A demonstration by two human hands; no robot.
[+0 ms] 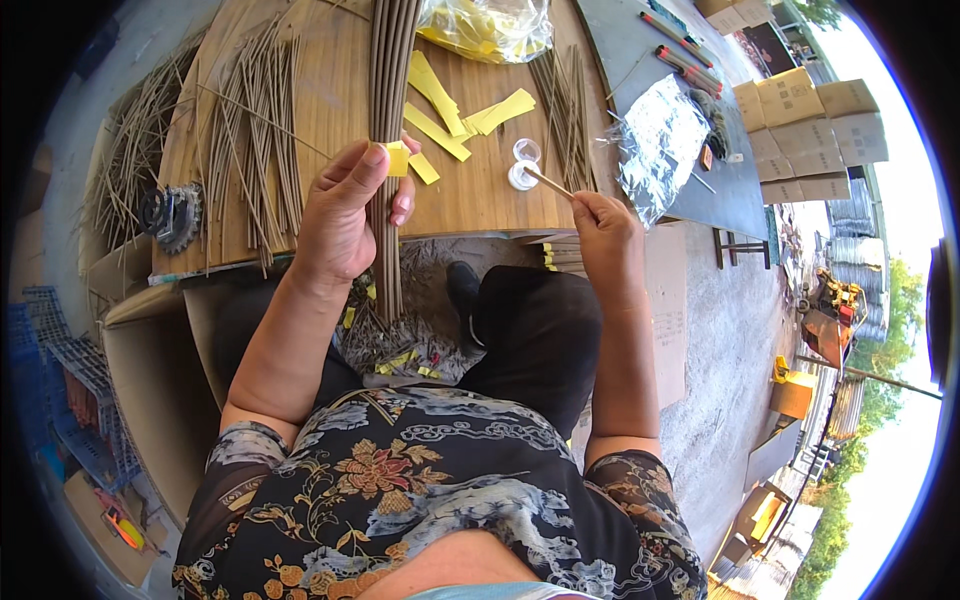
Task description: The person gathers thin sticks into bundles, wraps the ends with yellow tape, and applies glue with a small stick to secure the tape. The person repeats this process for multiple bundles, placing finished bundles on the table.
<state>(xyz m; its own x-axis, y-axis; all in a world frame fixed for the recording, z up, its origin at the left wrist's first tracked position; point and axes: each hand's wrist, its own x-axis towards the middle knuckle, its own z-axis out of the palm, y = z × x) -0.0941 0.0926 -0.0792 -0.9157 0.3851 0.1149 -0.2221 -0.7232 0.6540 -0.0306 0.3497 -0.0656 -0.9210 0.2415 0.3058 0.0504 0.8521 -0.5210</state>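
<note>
My left hand [345,210] is closed around a bundle of thin brown incense sticks [394,80], held upright past the table's near edge. Under its thumb and fingers a yellow paper strip [398,160] lies across the bundle. Between the fingertips of my right hand [610,235] is a thin wooden stick [553,185]. Its far tip reaches the mouth of a small white jar [521,178]; the jar's contents are too small to make out. A clear round lid [526,150] lies just behind the jar. Loose yellow paper strips [436,90] are spread between bundle and jar.
Loose sticks cover the left of the wooden table [470,205], beside a dark toothed metal part [172,217]. At the back is a plastic bag [490,28] of yellow paper. Crumpled clear film [662,140] covers part of the dark right-hand table. An open cardboard box [160,370] stands by my left.
</note>
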